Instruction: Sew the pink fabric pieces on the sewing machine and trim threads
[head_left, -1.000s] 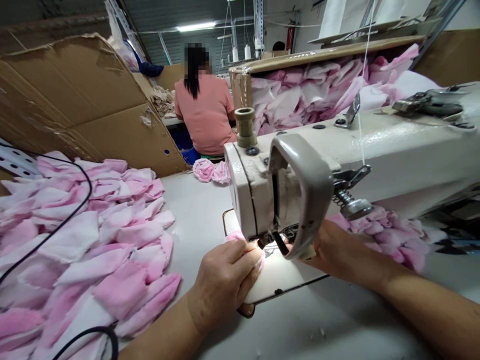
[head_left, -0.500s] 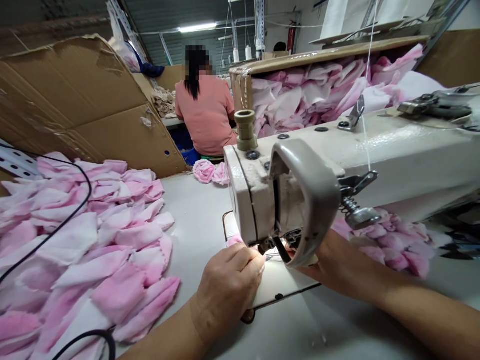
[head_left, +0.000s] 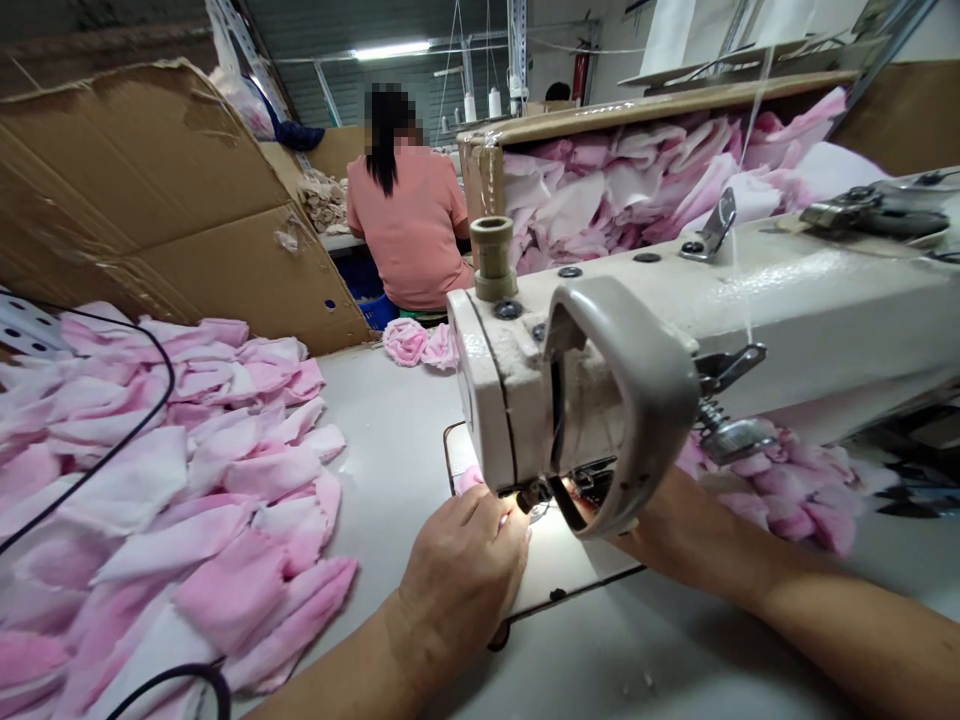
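Observation:
A white sewing machine [head_left: 795, 290] stands in front of me, its lamp lighting the bed [head_left: 555, 555] under the needle. My left hand [head_left: 465, 570] is closed, thumb and fingers pinched at the left of the presser foot. A bit of pink plush fabric [head_left: 471, 480] shows just beyond its knuckles, and the pinched part is hidden. From the right, my right hand [head_left: 660, 520] reaches in behind the grey curved guard [head_left: 637, 400]. Its fingers are mostly hidden by the guard and machine head, so what they hold cannot be made out.
Pink and white fabric pieces [head_left: 225, 490] heap at the left, with a black cable [head_left: 142, 430] over them. Cardboard [head_left: 150, 190] stands behind. More pieces fill a box [head_left: 480, 175] beyond the machine; a bunch [head_left: 795, 490] lies under its arm. A person [head_left: 409, 220] sits ahead, facing away.
My left hand has curled slightly and stays by the presser foot. The upper thread has shifted and looks blurred. The view has moved a little; the right hand remains behind the guard.

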